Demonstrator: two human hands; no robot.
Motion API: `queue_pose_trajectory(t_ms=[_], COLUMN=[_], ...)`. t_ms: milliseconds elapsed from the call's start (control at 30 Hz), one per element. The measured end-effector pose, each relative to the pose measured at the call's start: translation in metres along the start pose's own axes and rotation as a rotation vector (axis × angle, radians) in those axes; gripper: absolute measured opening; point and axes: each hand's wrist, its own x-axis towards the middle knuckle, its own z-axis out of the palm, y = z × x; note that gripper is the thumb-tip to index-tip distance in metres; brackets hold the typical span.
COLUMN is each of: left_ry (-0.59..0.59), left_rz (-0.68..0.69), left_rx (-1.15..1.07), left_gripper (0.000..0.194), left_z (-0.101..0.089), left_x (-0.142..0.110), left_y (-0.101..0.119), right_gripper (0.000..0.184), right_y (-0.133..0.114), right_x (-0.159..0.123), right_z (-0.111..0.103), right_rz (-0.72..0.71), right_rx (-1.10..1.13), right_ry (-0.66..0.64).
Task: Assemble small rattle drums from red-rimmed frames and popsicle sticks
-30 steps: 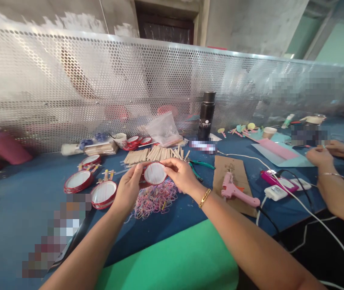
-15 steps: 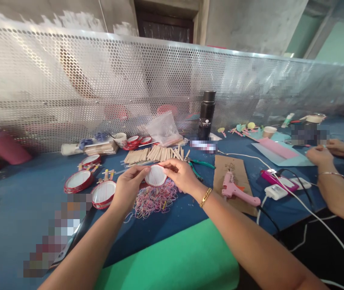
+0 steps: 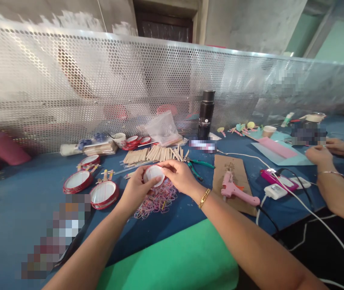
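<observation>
My left hand (image 3: 135, 189) and my right hand (image 3: 180, 175) both grip a small round red-rimmed lid with a white face (image 3: 153, 174), held just above a pile of thin coloured rubber bands (image 3: 156, 199) on the blue table (image 3: 23, 201). My left thumb lies across the lid's lower edge. My right fingers curl over its top rim. A gold bracelet sits on my right wrist.
Three finished red lids with clothespins (image 3: 104, 194) lie left of my hands, wooden sticks (image 3: 153, 154) and green pliers (image 3: 200, 164) behind. A pink glue gun (image 3: 235, 191) rests on cardboard at right, near a black flask (image 3: 206, 114). Another person's hands (image 3: 321, 155) work at far right. Green foam (image 3: 178, 262) lies near me.
The lid has tilted and my left hand has closed further round it, the thumb now over its lower edge. Both hands have shifted slightly.
</observation>
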Motion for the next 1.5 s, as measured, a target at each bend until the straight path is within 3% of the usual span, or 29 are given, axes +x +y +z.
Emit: queue_pose_trajectory(t_ms=[133, 267, 333, 533, 700, 1000, 1200, 1500], left_ry=[0.029, 0.06, 0.067, 0.044, 0.084, 0.002, 0.036, 0.035], left_rz=[0.009, -0.002, -0.012, -0.004, 0.05, 0.092, 0.213, 0.187], left_rx=[0.015, -0.007, -0.004, 0.045, 0.033, 0.104, 0.223, 0.268], left_gripper=[0.046, 0.041, 0.039, 0.042, 0.05, 0.058, 0.064, 0.066], left_z=[-0.002, -0.002, -0.001, -0.001, -0.001, -0.001, 0.0, 0.002], left_x=[0.003, 0.002, 0.002, 0.003, 0.003, 0.001, 0.001, 0.002], left_y=[-0.003, -0.002, -0.003, -0.008, -0.006, -0.004, -0.003, -0.009], right_gripper=[0.028, 0.071, 0.083, 0.07, 0.065, 0.056, 0.067, 0.073], right_y=[-0.008, -0.013, -0.01, -0.001, -0.005, -0.009, -0.003, 0.004], right_x=[-0.003, -0.009, -0.011, -0.01, -0.008, -0.007, -0.005, -0.009], right_z=[0.0, 0.0, 0.001, 0.0, -0.002, -0.003, -0.003, 0.004], right_rz=[0.022, -0.035, -0.103, -0.187, -0.15, -0.079, -0.069, -0.161], right_rx=[-0.056, -0.202, -0.306, -0.429, -0.482, -0.498, -0.404, -0.341], right_ry=[-0.079, -0.171, -0.201, -0.199, -0.169, -0.044, 0.014, -0.11])
